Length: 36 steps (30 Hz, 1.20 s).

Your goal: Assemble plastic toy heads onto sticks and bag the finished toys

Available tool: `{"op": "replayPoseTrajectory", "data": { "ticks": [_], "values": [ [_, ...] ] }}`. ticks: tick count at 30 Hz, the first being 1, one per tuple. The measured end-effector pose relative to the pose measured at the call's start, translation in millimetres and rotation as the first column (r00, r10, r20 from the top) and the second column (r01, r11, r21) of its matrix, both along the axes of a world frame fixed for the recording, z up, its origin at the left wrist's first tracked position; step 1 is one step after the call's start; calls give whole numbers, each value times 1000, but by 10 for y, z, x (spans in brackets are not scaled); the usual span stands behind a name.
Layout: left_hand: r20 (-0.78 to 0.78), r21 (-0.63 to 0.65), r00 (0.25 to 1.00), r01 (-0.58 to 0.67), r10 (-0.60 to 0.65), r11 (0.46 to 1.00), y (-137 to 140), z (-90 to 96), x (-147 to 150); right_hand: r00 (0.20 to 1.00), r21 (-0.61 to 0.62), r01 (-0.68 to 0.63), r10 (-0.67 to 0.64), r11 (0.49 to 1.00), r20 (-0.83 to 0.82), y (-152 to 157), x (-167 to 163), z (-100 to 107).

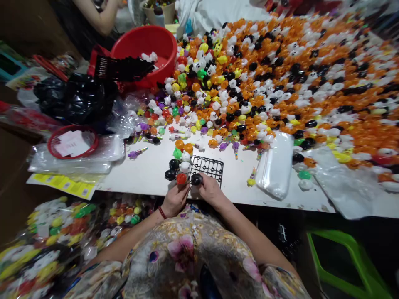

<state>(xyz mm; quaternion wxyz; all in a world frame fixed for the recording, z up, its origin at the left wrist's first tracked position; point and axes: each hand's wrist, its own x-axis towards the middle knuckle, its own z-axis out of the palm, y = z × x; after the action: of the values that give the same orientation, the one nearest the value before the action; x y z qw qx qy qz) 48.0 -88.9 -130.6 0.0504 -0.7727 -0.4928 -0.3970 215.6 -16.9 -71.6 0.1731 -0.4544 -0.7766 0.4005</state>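
My left hand, with a beaded bracelet at its wrist, is closed at the table's front edge. Its fingers grip just under a red-topped toy; the lower part of that toy is hidden. My right hand pinches a black-topped toy close beside it. Beyond my fingers stands a cluster of similar toys with white, black, green and orange heads. A black plastic grid rack lies by the cluster, partly behind my right hand.
A large heap of small plastic toy heads covers the table's back and right. Clear plastic bags lie at right, a red tub at back left, a small red basket at left. A green plastic stool stands below. Another person's arm shows behind.
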Motion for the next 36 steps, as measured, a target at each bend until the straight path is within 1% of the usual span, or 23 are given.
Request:
{"op": "replayPoseTrajectory", "data": {
  "ticks": [3,6,9,12,13,14,15,16,17,18,19,20,21,22,24,25,28,29,31,34,36],
  "values": [
    [14,17,1000,13,-14,1000,5,19,-9,994,123,-98,90,988,65,-69,-45,12],
    [23,7,999,27,-27,1000,15,23,-16,985,169,-140,121,976,121,-86,-90,20],
    [9,26,1000,26,-26,999,23,26,-8,990,145,-126,114,981,89,-72,-103,18],
    [-14,29,1000,13,-12,1000,20,17,4,993,46,-110,111,993,-33,-7,-35,17],
    [-22,19,1000,3,-2,1000,18,8,6,993,1,-87,87,996,-82,44,16,22],
    [-31,9,1000,-8,8,1000,16,-3,7,992,-35,-39,34,999,-122,115,83,32],
    [-38,2,999,-16,16,1000,14,-15,7,988,-50,46,-52,998,-144,207,164,47],
    [-44,3,999,-22,23,1000,12,-28,7,975,-34,165,-168,986,-145,319,255,68],
    [-48,11,998,-28,28,1000,11,-40,7,946,19,304,-299,953,-129,445,351,92],
    [-49,21,998,-30,31,999,10,-52,7,898,103,436,-426,894,-106,577,447,117],
    [-48,27,998,-31,33,999,10,-62,7,847,200,530,-527,824,-71,706,536,141],
    [-45,27,998,-32,33,999,10,-70,6,797,285,583,-603,761,-20,821,616,161],
    [-40,20,999,-32,33,999,12,-76,6,757,350,601,-652,719,40,914,682,174],
    [-34,11,999,-31,31,999,14,-79,5,730,393,595,-676,701,101,979,733,179],
    [-23,-12,1000,-21,21,1000,20,-69,-1,710,416,573,-682,706,178,1019,798,158],
    [-17,-22,1000,-13,13,1000,22,-53,-7,709,411,575,-682,707,181,997,817,133],
    [8,-77,999,34,-33,996,20,43,-36,709,381,615,-696,691,117,828,868,31],
    [26,-102,998,53,-51,993,15,91,-49,720,372,618,-689,693,86,755,889,3],
    [76,-134,993,98,-88,986,-6,204,-83,758,362,599,-652,714,30,611,938,-19],
    [133,-89,978,176,-164,980,-76,418,-150,801,330,588,-588,739,-112,412,978,72],
    [133,-35,974,192,-186,981,-136,592,-209,795,235,604,-560,762,-233,300,942,204]
  ]
}}
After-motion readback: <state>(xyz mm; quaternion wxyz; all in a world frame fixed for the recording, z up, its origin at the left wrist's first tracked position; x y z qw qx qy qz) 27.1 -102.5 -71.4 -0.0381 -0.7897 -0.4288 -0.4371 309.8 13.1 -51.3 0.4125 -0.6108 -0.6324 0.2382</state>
